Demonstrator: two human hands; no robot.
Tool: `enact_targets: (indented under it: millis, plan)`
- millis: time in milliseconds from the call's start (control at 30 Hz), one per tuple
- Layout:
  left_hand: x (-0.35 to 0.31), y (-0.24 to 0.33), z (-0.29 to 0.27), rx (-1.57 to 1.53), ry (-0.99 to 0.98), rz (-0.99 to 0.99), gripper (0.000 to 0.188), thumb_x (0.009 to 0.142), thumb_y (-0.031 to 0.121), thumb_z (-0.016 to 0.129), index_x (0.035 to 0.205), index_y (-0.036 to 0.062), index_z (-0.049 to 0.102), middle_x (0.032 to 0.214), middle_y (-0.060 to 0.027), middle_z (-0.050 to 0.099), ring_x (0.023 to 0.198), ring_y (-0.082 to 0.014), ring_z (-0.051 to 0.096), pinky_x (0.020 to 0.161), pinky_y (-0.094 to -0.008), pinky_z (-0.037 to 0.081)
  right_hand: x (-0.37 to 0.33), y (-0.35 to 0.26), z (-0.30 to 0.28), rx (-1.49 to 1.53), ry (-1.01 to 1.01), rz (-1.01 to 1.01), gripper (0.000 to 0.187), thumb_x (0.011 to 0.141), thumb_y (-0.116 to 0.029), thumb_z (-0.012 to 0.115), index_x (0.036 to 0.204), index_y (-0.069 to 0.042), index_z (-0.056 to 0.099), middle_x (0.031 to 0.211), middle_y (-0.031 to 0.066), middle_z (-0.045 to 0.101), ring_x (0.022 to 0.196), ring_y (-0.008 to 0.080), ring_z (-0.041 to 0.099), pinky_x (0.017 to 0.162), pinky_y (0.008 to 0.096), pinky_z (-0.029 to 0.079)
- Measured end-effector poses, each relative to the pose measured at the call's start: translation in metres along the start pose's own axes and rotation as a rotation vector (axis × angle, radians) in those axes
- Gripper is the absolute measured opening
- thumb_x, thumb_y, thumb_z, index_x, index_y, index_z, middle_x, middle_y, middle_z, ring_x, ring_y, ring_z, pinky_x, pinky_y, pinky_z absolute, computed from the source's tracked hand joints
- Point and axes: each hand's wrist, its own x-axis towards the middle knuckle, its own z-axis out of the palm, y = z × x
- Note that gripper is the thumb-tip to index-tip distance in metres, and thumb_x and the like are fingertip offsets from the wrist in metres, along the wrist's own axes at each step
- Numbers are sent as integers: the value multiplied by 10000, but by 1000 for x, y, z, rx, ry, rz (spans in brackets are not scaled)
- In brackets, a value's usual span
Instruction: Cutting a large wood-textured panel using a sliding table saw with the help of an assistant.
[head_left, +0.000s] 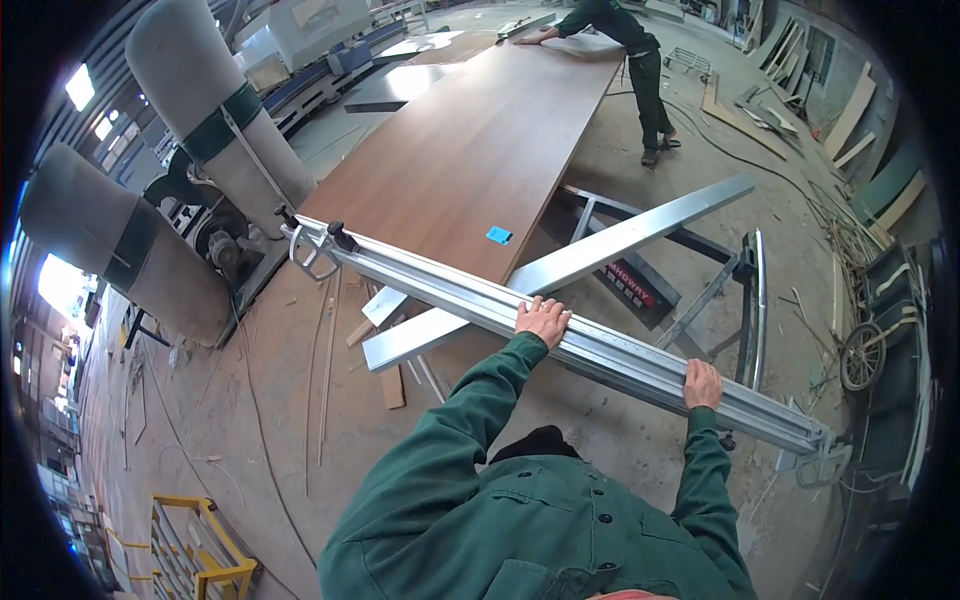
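A long grey metal fence rail runs across the near end of a big brown wood panel lying on a sliding saw table. My left hand rests flat on the rail's top near its middle, fingers spread over the edge. My right hand grips the same rail farther right, fingers curled over it. A small blue tag sits on the panel just beyond the rail. At the panel's far end another person in green work clothes leans over it with a hand on the board.
Two large grey dust-collector bags stand at the left. A flat metal support arm crosses under the rail. Wood strips and offcuts litter the concrete floor. A yellow frame is at lower left; boards lean at the far right.
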Motion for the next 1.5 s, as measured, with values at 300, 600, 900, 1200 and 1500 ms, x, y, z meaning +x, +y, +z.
enact_targets:
  millis: [300,600,900,1200,1500]
  plan:
    - [-42,-8,-10,-24,-26,3,335,910,394,346,1016,140,538,1110,-39,539,1119,-266,440,910,-519,295,-42,-15,-12,0,3,1,346,900,-336,388,932,-69,606,978,88,596,984,271,510,905,393,348]
    - [-77,-14,-11,44,-12,37,314,907,387,352,1034,167,537,1103,-21,534,1097,-234,445,869,-501,320,-78,-25,-18,5,-14,30,359,906,-346,376,952,-72,604,1005,85,593,1005,269,501,914,393,338]
    - [-97,-14,-24,23,-59,34,323,905,393,348,1031,162,535,1106,-18,535,1084,-232,446,845,-489,320,-98,-30,-23,-16,-24,65,384,906,-350,370,990,-61,610,1027,89,592,1019,271,499,931,396,330]
    - [-127,-13,-28,-20,-74,31,336,905,393,347,1012,139,539,1104,-47,541,1116,-283,440,863,-519,314,-127,-37,-34,-16,-36,79,365,900,-342,379,967,-67,609,1020,91,593,1017,277,500,917,396,335]
    - [-158,-13,-37,-37,-69,18,350,903,397,347,1017,128,539,1121,-51,538,1133,-284,434,887,-534,302,-157,-44,-40,-13,-4,77,354,895,-335,388,947,-69,615,1000,87,601,1010,279,505,915,395,342]
